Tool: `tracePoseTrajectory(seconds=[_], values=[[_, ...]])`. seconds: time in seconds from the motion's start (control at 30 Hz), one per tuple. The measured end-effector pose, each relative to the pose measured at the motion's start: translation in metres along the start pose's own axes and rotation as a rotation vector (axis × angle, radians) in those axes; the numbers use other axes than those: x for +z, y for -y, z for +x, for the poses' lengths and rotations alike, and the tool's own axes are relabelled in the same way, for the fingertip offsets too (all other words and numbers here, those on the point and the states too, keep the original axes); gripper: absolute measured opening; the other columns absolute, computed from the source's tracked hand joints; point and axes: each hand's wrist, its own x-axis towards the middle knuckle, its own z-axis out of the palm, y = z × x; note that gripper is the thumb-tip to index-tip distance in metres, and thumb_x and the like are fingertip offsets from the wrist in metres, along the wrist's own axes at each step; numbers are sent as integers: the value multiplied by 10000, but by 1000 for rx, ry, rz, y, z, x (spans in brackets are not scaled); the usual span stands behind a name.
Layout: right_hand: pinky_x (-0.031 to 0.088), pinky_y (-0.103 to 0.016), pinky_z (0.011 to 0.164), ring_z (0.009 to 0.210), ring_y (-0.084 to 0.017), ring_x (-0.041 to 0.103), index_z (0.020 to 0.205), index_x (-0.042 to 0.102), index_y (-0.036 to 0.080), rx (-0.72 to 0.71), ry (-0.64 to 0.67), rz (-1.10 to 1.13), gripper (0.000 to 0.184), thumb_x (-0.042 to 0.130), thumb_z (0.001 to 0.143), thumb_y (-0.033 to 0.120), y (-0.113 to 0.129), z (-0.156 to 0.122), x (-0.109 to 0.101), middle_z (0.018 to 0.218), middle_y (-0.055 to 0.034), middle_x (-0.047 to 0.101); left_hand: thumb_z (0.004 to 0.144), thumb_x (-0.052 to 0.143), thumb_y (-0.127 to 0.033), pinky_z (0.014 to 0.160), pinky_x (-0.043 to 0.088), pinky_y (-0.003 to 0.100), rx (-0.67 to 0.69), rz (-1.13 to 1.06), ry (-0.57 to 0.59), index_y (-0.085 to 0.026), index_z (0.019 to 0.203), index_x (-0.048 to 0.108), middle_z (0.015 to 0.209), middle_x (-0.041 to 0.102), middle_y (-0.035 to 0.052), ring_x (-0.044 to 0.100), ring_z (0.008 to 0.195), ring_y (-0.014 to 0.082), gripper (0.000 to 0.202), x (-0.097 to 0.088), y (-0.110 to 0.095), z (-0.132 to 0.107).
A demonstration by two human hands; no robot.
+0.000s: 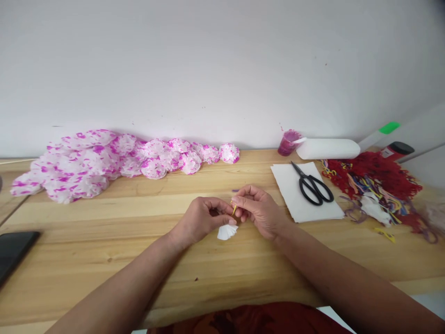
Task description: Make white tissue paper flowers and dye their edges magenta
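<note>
As left hand [203, 217] pinches white pleated paper [227, 231] and right hand [260, 209] thin yellow wire [234, 208], slackening could unfold pleats.

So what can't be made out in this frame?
- Head view: where the yellow tie meets the white paper is hidden by the fingers of the left hand and right hand.
- The dark flat thing is cut off by the left edge.
- The bottle at far right: its label is too small and blurred.
- The single strands in the coloured pile are tangled and blurred.
</note>
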Motion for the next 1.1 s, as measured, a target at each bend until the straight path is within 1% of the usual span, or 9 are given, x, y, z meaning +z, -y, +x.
tracePoseTrajectory(seconds=[0.1, 0.27, 0.43, 0.63, 0.8, 0.87, 0.97, 1.03, 1.1], values=[[425, -211, 472, 527, -106, 613, 802, 624, 183, -5, 35, -6, 331, 854, 675, 384, 0, -1, 0, 660, 3, 705, 692, 855, -335, 634, 487, 254, 22, 24, 29, -143, 792, 740, 763, 745, 46, 631, 655, 137, 245, 1, 1, -1], [342, -188, 419, 503, -81, 556, 825, 636, 188, 38, -49, 68, 290, 836, 660, 320, 3, 3, -6, 667, 21, 680, 778, 784, -372, 533, 368, 214, 82, 49, 24, -138, 775, 635, 689, 621, -4, 496, 577, 85, 277, 0, -1, -1], [278, -186, 407, 451, -63, 449, 814, 618, 197, 48, -20, 87, 221, 775, 672, 262, 8, 5, -12, 572, 55, 598, 812, 752, -390, 575, 401, 228, 125, 19, 23, -162, 779, 564, 722, 634, 14, 546, 633, 113, 298, -3, 0, 0], [349, -202, 508, 543, -71, 486, 813, 661, 185, -199, 362, -388, 51, 674, 771, 159, 12, -10, -14, 644, 32, 618, 737, 814, -370, 583, 430, 229, 115, -80, 24, -172, 719, 537, 669, 616, -9, 578, 627, 123, 341, -5, 1, 3], [431, -225, 604, 647, -97, 565, 885, 708, 174, -411, 473, -785, 102, 651, 806, 142, 15, -25, -7, 756, -7, 679, 711, 809, -299, 601, 457, 238, 98, -83, 40, -166, 712, 567, 658, 613, -12, 607, 639, 135, 276, -6, -2, 2], [424, -221, 582, 635, -97, 556, 931, 697, 176, -414, 448, -795, 113, 667, 822, 181, 16, -25, -6, 770, -9, 687, 713, 789, -259, 606, 460, 240, 108, -50, 52, -161, 697, 573, 678, 629, -1, 609, 643, 133, 237, -5, -1, 1], [417, -214, 556, 620, -92, 536, 912, 639, 189, -378, 254, -698, 54, 629, 867, 215, 13, -17, -11, 766, 5, 651, 736, 734, -185, 602, 454, 237, 172, 37, 46, -155, 694, 588, 717, 654, 15, 593, 636, 120, 154, -3, 3, 1], [452, -220, 582, 638, -96, 565, 917, 591, 201, -322, 180, -646, 63, 611, 859, 187, 8, -9, -15, 794, 11, 639, 746, 697, -133, 637, 473, 251, 277, 114, 23, -155, 720, 618, 777, 686, 33, 612, 678, 130, 85, -3, 6, 1], [492, -236, 622, 693, -115, 621, 961, 564, 210, -233, 209, -633, 152, 612, 829, 151, 3, -4, -18, 841, 5, 664, 748, 671, -86, 723, 498, 286, 415, 221, 12, -164, 740, 654, 827, 715, 45, 642, 778, 160, 80, -3, 7, 2]])
